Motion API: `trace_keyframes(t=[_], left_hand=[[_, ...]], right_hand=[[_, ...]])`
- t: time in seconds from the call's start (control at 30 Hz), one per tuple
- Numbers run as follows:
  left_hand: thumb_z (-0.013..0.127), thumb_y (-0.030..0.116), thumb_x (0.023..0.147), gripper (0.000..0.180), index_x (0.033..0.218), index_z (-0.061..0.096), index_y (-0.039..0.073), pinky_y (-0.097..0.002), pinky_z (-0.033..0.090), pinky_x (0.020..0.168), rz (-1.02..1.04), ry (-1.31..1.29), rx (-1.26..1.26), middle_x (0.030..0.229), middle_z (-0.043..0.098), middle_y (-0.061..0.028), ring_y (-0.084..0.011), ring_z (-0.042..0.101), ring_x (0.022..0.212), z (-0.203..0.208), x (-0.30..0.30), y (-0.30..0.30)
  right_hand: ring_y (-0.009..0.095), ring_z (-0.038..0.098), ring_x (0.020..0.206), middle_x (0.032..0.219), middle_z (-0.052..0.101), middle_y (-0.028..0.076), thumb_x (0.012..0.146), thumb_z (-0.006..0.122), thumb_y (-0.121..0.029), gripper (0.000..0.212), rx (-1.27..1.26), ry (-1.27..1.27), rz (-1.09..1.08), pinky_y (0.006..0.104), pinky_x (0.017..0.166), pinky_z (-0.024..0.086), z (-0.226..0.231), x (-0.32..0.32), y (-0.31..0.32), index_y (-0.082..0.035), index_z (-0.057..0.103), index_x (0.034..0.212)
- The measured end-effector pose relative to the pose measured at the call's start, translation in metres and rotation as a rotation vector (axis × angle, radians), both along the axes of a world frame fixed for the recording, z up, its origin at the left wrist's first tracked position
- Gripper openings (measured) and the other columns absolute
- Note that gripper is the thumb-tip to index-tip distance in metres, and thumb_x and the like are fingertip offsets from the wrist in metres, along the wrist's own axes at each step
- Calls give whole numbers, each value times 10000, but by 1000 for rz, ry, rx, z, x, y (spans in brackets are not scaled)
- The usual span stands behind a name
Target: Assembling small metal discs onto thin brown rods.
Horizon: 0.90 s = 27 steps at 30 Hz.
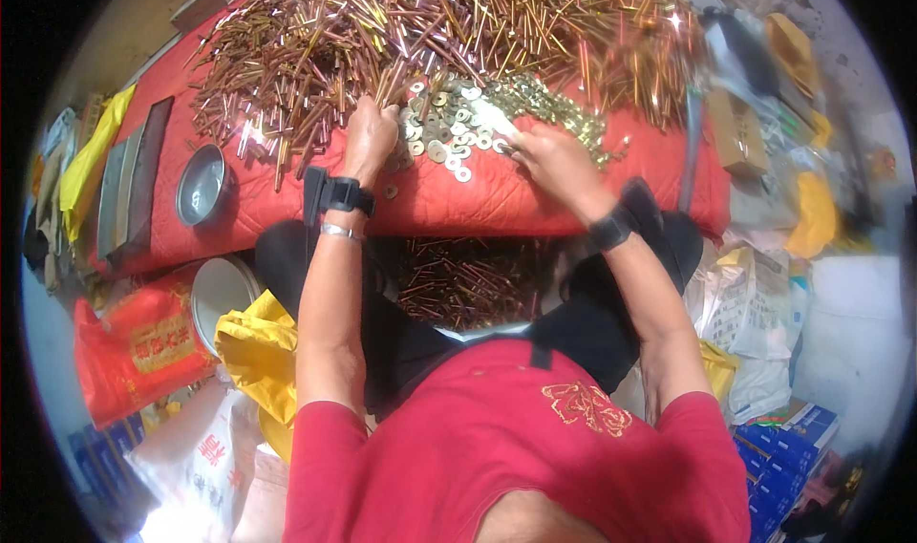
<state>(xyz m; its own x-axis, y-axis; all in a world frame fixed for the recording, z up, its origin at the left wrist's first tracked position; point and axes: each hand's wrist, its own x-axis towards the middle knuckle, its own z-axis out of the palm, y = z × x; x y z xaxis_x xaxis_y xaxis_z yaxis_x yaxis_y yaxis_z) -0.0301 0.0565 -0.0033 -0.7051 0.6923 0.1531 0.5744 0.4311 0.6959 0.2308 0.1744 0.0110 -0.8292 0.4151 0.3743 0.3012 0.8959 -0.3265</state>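
The left hand (371, 140) is closed around a few copper-coloured rods (390, 86) by the near edge of their large pile (296, 56) on the red-covered counter (458, 207). Loose washers (437, 149) lie between it and the curled right hand (554, 159) (whether that one grips anything, I cannot tell).

Both forearms (331, 338) extend forward; the left hand (371, 140) is curled; the right hand (557, 161), apart to its right, angles inward.
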Motion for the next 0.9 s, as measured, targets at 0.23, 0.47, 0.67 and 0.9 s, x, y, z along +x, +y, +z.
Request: trace_keyframes(t=[0.23,0.47,0.67,0.9], left_hand=[[521,217,957,176,952,570,48,-190,318,419,-77,-1118,350,670,525,6,-51,393,462,2,0,-31],[562,58,914,116,986,542,-31,-243,524,612,-177,-1842,817,861,585,-98,-156,577,712,-31,-3,-35],[584,14,883,200,1069,561,-59,-342,507,850,-151,-2054,931,994,592,-133,-231,580,919,-26,19,-33],[625,50,871,203,1054,578,-24,-330,495,862,-311,-1963,911,1005,615,-114,-227,583,954,-17,36,-32]], right_hand=[[309,649,721,727,644,134,747,566,-97,116,174,-243,40,412,620,520,16,-28,1,-89,679,773],[326,668,772,796,677,173,669,647,-99,157,173,-923,-6,411,666,534,54,-104,3,-28,708,794],[328,666,772,799,672,160,742,576,-90,119,194,-727,-37,426,664,530,41,-60,0,-49,673,798],[265,653,770,830,666,142,842,562,-116,130,-333,-47,-82,366,680,498,-9,-5,-11,-39,584,944]])
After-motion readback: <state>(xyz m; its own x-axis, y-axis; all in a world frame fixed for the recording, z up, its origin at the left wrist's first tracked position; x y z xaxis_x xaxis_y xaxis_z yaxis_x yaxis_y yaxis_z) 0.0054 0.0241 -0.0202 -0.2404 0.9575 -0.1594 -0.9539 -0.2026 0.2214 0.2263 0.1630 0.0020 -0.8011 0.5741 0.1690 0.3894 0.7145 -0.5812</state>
